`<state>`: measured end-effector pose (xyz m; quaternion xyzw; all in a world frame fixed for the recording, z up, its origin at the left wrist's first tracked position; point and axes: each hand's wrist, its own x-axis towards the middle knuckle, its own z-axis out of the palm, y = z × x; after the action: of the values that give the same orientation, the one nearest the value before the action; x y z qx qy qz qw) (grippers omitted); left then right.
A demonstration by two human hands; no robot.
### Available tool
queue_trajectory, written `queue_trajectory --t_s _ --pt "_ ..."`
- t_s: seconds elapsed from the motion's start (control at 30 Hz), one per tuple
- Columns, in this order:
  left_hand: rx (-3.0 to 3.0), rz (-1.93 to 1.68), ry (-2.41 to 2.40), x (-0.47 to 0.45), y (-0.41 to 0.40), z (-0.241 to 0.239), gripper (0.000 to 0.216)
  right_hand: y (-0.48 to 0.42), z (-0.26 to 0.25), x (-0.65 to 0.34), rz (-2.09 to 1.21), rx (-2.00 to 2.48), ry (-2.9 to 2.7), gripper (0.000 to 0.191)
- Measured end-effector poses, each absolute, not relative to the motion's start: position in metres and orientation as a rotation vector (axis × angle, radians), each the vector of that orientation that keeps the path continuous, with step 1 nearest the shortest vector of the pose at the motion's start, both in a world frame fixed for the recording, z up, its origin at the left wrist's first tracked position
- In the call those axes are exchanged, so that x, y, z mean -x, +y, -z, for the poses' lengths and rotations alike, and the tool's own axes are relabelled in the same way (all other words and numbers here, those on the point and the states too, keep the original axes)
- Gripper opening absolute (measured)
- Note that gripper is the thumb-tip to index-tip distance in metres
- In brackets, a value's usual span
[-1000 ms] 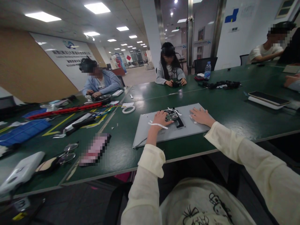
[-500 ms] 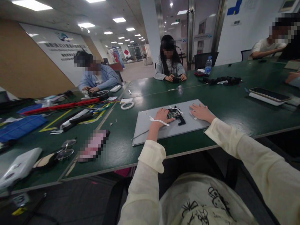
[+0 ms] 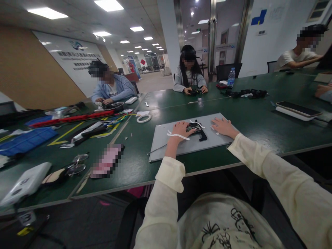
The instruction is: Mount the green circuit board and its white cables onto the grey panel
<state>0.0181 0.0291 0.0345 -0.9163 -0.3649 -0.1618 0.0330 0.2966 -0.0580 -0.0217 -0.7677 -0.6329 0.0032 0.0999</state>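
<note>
Tape roll (image 3: pixel 143 118), water bottle (image 3: pixel 230 77), phone (image 3: pixel 297 108) on green table (image 3: pixel 259 121).

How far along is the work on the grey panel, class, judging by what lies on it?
Already done: the grey panel lies flat on the green table, its small circuit board exposed. In hand: the left hand rests at the board beside a white ribbon strip; the right hand presses flat on the panel. Left: the board and its black bracket are still on the panel.

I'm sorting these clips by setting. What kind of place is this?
Probably an office workroom used for electronics handwork: a long dark green table shared by several seated people, a flat grey panel carrying a small green circuit board, and ceiling light panels above an open hall.
</note>
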Motion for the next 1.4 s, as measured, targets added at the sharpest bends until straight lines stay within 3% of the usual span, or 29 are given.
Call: queue_trajectory --t_s 0.17,0.57,0.7,0.97,1.13,1.27,1.4 --pt "2.682 0.746 -1.326 -0.004 0.043 -0.042 0.028 -0.057 0.025 -0.297 0.038 2.261 -1.875 0.06" --pt "2.679 1.09 -1.492 0.011 0.064 -0.045 0.026 -0.058 0.023 -0.296 0.002 2.274 -1.85 0.059" --pt "2.754 0.979 -1.454 -0.004 0.056 -0.04 0.026 -0.061 0.017 -0.289 0.037 2.19 -1.799 0.056" --pt "2.839 0.825 -1.258 -0.044 0.035 -0.032 0.035 -0.062 -0.005 -0.245 -0.001 1.531 -1.896 0.054" --pt "2.874 0.761 -1.197 -0.066 0.036 -0.036 0.037 -0.056 0.003 -0.241 -0.032 1.527 -1.929 0.048" --pt "2.956 0.511 -1.176 -0.075 0.039 -0.03 0.042 -0.055 0.007 -0.244 -0.047 1.582 -1.989 0.044" --pt "2.977 0.359 -1.207 -0.074 0.043 -0.023 0.041 -0.058 0.008 -0.241 -0.004 1.558 -2.075 0.048"
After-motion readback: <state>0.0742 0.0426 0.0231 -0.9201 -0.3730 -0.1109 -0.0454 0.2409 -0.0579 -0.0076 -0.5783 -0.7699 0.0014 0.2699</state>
